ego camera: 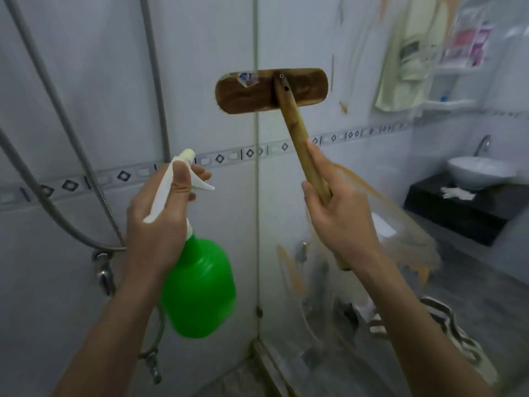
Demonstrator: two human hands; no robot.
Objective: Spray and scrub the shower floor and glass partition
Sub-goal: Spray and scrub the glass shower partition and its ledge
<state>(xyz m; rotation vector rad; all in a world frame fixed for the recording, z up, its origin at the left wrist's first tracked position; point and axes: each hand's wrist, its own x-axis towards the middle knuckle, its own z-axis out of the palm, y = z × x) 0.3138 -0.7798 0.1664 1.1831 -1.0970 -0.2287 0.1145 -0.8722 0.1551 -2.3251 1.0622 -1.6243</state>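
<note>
My left hand point(160, 213) grips the white trigger head of a green spray bottle point(200, 287), nozzle aimed up and to the right. My right hand point(340, 216) holds the wooden handle of a scrub brush point(272, 90). The brush's brown head lies flat against the glass partition point(329, 173), at its left edge where glass meets the tiled wall. The glass shows smears and faint reflections of my arm. A small strip of shower floor point(237, 379) appears at the bottom.
Grey shower hoses point(71, 130) hang down the tiled wall on the left to a metal tap point(103, 270). Through the glass I see a white basin point(481, 171) on a dark counter, a hanging towel point(409, 61), a shelf and a striped cloth point(446, 333) on the floor.
</note>
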